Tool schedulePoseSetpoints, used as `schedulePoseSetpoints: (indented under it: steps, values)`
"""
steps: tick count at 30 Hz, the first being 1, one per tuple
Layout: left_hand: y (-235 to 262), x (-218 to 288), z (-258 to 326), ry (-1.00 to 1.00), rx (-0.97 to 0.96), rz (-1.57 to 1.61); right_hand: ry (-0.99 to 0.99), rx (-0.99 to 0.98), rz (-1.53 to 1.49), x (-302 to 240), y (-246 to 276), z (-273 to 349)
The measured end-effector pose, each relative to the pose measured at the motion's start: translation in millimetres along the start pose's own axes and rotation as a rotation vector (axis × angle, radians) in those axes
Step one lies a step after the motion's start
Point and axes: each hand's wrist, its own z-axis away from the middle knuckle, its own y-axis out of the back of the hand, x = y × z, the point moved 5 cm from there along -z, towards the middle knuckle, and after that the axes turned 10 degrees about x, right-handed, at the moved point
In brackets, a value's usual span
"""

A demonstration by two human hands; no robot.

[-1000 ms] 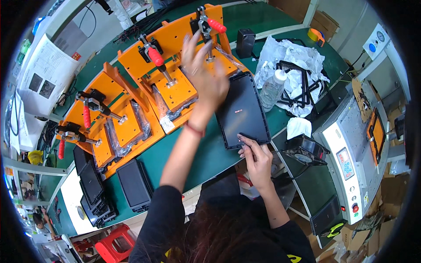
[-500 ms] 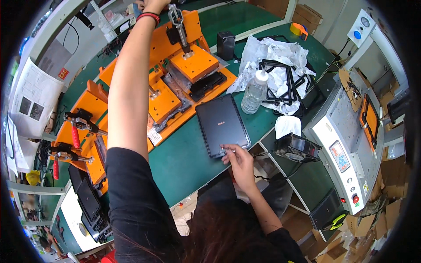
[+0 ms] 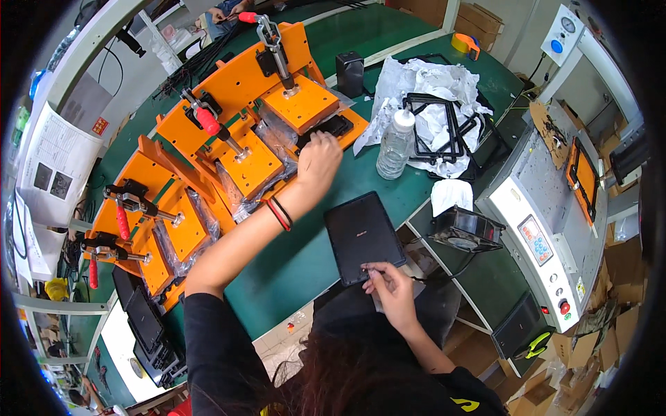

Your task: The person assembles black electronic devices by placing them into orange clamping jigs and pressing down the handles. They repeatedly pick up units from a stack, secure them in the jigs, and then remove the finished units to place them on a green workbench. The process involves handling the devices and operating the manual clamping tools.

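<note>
A flat black tablet-like panel (image 3: 362, 232) overhangs the near edge of the green bench. My right hand (image 3: 394, 297) is closed at its near edge, thumb and fingertips pinched there. My left hand (image 3: 319, 163) reaches over the orange clamping fixture (image 3: 239, 173), its fingers curled at a black part (image 3: 334, 126) below the right-hand orange press plate (image 3: 300, 104). What those fingertips hold is hidden. Above that plate rises a toggle clamp (image 3: 274, 52) with a red handle. A second red-handled clamp (image 3: 215, 125) stands over the neighbouring plate, with clear film (image 3: 277, 142) beside it.
A clear bottle (image 3: 395, 149) stands by crumpled white sheets and black frames (image 3: 433, 128). To the right are a small black fan (image 3: 466, 230) and a grey-white machine (image 3: 534, 239). Black panels (image 3: 142, 315) are stacked at left. Another person's hands (image 3: 225, 12) show at the top.
My left hand has come down from the far clamp's handle to the black part at the fixture's front. The panel has shifted toward me together with my right hand.
</note>
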Motion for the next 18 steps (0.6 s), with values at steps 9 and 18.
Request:
schedulePoseSetpoints:
  steps: [9, 18]
  values:
    - [-49, -25, 2, -0.133, 0.194, -0.12, 0.101, -0.01, 0.023, -26, 7, 31]
    - [65, 47, 76, -0.151, 0.443, 0.652, 0.22, 0.035, 0.058, -88, 25, 38]
